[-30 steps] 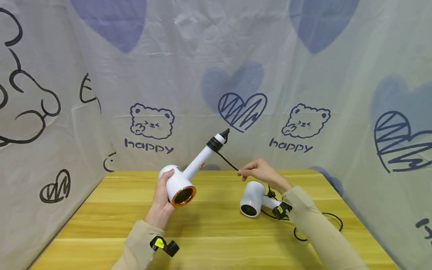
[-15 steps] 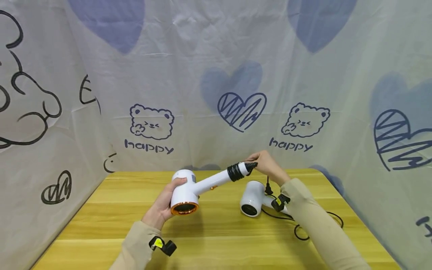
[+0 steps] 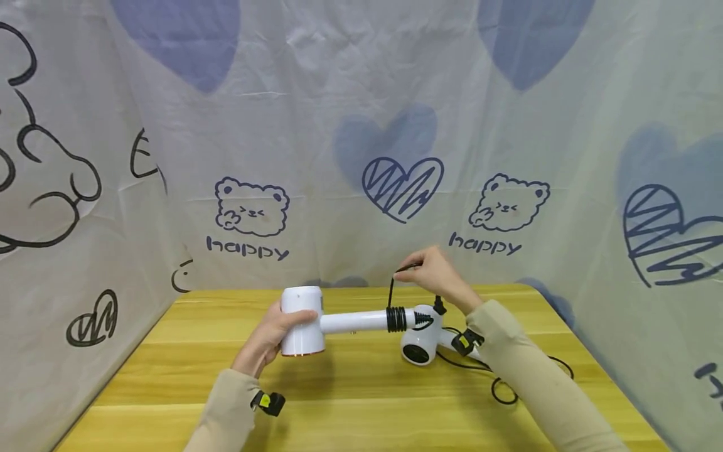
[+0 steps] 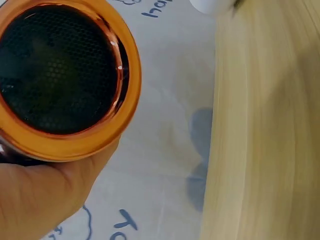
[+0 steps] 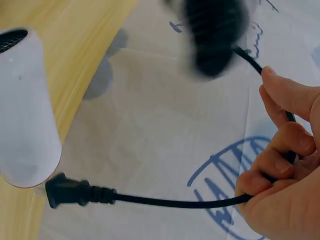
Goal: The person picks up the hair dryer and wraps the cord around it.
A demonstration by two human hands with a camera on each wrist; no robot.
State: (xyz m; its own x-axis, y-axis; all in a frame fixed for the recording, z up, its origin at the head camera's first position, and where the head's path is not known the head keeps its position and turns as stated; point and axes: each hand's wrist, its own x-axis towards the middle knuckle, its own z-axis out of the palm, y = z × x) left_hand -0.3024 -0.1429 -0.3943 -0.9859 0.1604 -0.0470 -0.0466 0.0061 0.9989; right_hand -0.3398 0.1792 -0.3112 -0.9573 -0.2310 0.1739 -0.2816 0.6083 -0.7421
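Observation:
My left hand grips the body of a white hair dryer held above the table, its handle level and pointing right. An orange ring circles its dark grille in the left wrist view. Black cord is wound in several turns around the handle near its end. My right hand pinches the loose length of that cord above the coil, the cord rising to the thumb and finger. From below that hand hangs the black plug, its cord running through the curled fingers.
A second white hair dryer lies on the wooden table behind the handle's end, partly covered by it. Its black cord loops to the right under my right forearm. A printed cloth hangs behind and at both sides.
The held dryer's handle has swung down from slanting up to level, and its orange-ringed end has turned downward. My right hand has carried the cord around the handle, now above it.

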